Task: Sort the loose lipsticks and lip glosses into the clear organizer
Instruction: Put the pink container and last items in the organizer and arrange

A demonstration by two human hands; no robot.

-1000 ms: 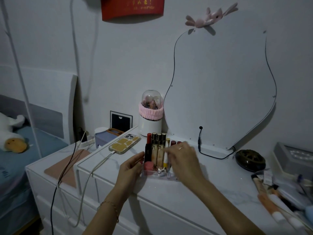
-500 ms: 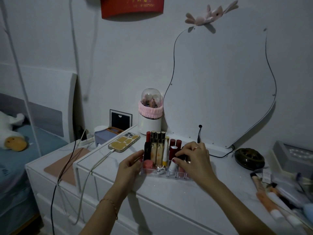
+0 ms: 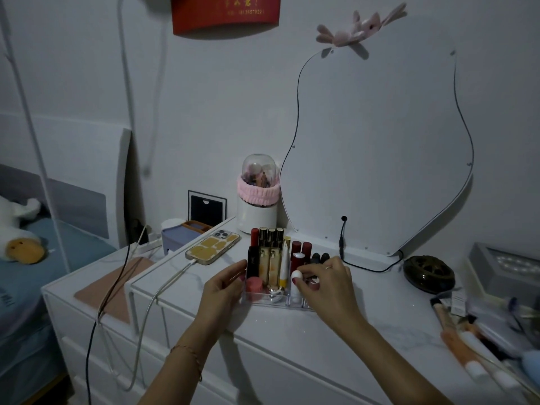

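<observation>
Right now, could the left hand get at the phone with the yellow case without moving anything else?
Probably yes. The left hand rests against the clear organizer's left side, and the phone lies just beyond it on the dresser top with only bare surface and its charging cable between.

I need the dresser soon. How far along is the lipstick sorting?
Mostly done: the clear organizer already holds rows of upright tubes. The left hand steadies its side while the right hand seats a white-capped tube. Loose tubes still lie at the right.
</observation>
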